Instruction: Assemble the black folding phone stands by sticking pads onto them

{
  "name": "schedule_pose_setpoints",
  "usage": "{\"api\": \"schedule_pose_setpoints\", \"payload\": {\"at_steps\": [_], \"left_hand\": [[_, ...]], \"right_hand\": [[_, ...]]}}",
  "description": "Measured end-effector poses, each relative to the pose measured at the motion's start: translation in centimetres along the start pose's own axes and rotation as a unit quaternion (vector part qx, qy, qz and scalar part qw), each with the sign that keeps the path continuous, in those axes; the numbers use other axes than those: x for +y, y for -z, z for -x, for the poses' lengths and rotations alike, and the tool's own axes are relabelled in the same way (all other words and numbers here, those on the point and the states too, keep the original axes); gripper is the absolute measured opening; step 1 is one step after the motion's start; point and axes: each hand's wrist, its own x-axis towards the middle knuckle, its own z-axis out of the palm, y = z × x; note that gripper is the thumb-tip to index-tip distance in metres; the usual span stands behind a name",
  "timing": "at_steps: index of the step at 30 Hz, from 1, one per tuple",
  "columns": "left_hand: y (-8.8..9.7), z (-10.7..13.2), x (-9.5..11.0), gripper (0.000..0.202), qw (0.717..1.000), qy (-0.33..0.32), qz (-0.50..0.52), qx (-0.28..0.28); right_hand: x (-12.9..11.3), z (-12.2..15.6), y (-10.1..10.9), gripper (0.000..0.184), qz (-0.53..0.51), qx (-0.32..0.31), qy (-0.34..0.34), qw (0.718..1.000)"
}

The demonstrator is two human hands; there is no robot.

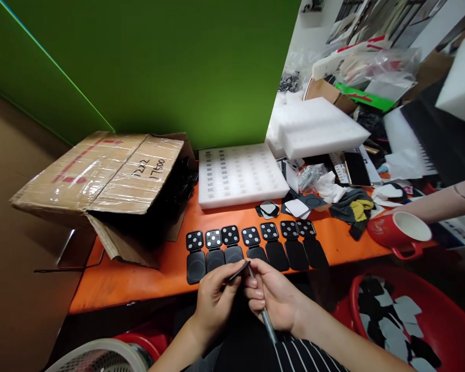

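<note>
My left hand (216,294) pinches a thin black flat piece (237,272) edge-on between thumb and fingers. Wrapped in the fingers of my right hand (275,293) is a slim metal tool with a ribbed handle (268,325); its narrow tip meets or nearly meets the piece's right edge. Just beyond both hands lies a row of several unfolded black hinged cases (274,256). Their upper square halves carry round silver dots, while the lower halves are plain black. My hands partly cover the nearest cases.
An open cardboard box (116,170) with black parts stands left on the orange table (112,287). Behind the row lies a white foam tray (240,178). To the right are loose black and white sheets (297,208), a red mug (383,232) and a red basin (455,310).
</note>
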Motion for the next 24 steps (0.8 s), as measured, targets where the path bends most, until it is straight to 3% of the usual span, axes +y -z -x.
{"api": "schedule_pose_setpoints", "payload": {"at_steps": [2,4,6,8,13,17,24], "left_hand": [[0.6,-0.4,-0.3,0.024,0.999,0.040,-0.036,0.002],[1.9,-1.1,-1.2,0.028,0.988,0.101,-0.107,0.048],[4.0,-1.9,-2.7,0.033,0.959,0.180,-0.193,0.107],[6.3,-2.4,-4.5,0.033,0.933,0.241,-0.250,0.097],[10.2,-1.8,-7.9,0.025,0.917,0.282,-0.272,0.068],[10.6,-1.3,-8.9,0.024,0.902,0.296,-0.299,0.098],[9.0,-1.9,-9.7,0.033,0.900,0.242,-0.322,0.168]], "right_hand": [[-0.1,-0.4,0.3,0.027,0.000,-0.024,-0.006,1.000],[-0.4,-0.6,0.6,0.027,0.016,-0.054,0.016,0.998],[-0.9,-0.6,1.0,0.027,0.045,-0.060,0.059,0.995],[-1.3,-0.5,1.5,0.027,0.079,-0.043,0.087,0.992],[-1.7,-0.5,2.7,0.028,0.121,0.003,0.107,0.987],[-1.3,-1.0,3.2,0.029,0.133,0.027,0.107,0.985],[-1.0,-1.5,3.1,0.030,0.157,0.056,0.112,0.980]]}}
